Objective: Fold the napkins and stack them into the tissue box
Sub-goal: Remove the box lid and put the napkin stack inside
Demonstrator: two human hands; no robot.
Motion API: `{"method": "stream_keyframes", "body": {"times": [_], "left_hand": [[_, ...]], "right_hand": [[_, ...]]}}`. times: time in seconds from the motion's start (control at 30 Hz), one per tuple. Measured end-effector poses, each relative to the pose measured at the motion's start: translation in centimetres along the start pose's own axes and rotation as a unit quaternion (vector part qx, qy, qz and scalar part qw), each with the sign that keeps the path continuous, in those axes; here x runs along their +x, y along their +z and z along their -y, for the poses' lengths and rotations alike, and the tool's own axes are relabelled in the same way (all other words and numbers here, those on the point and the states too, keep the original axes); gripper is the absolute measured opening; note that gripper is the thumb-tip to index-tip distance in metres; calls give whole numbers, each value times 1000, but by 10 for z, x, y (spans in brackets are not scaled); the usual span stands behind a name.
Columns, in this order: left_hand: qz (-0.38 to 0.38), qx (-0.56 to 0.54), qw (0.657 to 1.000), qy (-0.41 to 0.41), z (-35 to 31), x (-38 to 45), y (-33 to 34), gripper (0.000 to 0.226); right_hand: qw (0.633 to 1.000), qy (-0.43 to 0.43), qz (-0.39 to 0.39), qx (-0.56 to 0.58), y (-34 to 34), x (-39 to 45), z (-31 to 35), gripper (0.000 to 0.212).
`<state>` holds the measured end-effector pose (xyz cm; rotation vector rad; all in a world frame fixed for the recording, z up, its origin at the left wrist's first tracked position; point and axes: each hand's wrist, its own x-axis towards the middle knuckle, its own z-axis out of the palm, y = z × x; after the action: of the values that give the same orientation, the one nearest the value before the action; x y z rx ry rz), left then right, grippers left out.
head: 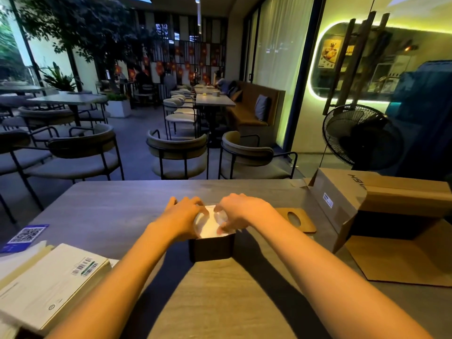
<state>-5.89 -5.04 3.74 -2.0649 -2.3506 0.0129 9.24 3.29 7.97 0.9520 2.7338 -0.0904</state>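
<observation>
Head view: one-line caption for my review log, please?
Both hands press white napkins into the dark box on the table.

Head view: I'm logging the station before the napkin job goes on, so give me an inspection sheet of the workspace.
Surface: grey wood-grain table, dimly lit.
Job's things: dark tissue box at centre, open on top; white napkins sit in its opening.
Clutter: wooden lid with a round hole right of the box; open cardboard carton far right; labelled white packet and blue QR card on the left.
Grippers: left hand and right hand both press on the napkins, fingers bent over them.
Cables: nothing seen.
Surroundings: cafe chairs and tables beyond, black standing fan at right, glass wall behind it.
</observation>
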Motion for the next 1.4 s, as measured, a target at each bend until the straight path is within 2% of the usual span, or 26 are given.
{"method": "stream_keyframes", "body": {"times": [0.07,0.2,0.37,0.47,0.53,0.6,0.67,0.73,0.83,0.93,1.0,1.03,1.1,1.17,1.2,1.23,1.27,1.3,1.37,1.4], "left_hand": [[6,30,999,-13,-1,4,-1,71],[17,91,994,-50,-6,11,-4,67],[52,91,991,-86,-5,15,-3,62],[48,132,987,-72,-6,14,-6,70],[14,149,987,-60,-8,14,-9,73],[16,155,986,-53,-12,14,-10,62],[73,145,984,-74,-14,15,-7,42],[110,123,982,-91,-14,17,-3,28],[108,104,985,-90,-11,21,-2,31],[105,104,984,-98,-13,23,1,37],[95,92,986,-100,-13,20,5,40],[88,79,989,-94,-11,17,7,44],[56,31,995,-75,-4,10,13,56],[4,-33,998,-62,-1,1,17,62],[-28,-58,996,-58,0,-4,20,62],[-63,-81,993,-59,-1,-7,24,60],[-94,-116,987,-64,-3,-9,30,59],[-111,-177,975,-71,-6,-10,36,59],[-107,-337,931,-91,-14,-10,45,63],[-106,-400,905,-99,-18,-8,50,68]], "right_hand": [[999,-8,28,-25,2,3,0,57],[997,-23,23,-77,8,12,4,38],[992,-14,35,-117,6,16,6,44],[994,-18,-1,-103,2,12,7,50],[995,-33,-53,-81,0,12,10,43],[997,-29,-65,-33,1,14,14,45],[999,-13,-44,-9,5,13,15,47],[999,-11,-30,-23,11,14,14,35],[999,-1,-23,-40,19,18,14,26],[999,-1,-12,-33,23,21,10,31],[1000,-26,-6,15,25,19,-2,40],[996,-44,-24,74,26,16,-10,43],[963,-73,-127,227,33,9,-33,40],[915,-23,-290,279,49,8,-64,27],[901,39,-349,254,59,7,-80,26],[896,116,-373,214,69,7,-97,31],[900,197,-347,177,80,6,-112,43],[909,261,-288,149,91,4,-125,55],[925,310,-183,120,111,-1,-140,70],[930,304,-168,121,119,-4,-143,70]]}}
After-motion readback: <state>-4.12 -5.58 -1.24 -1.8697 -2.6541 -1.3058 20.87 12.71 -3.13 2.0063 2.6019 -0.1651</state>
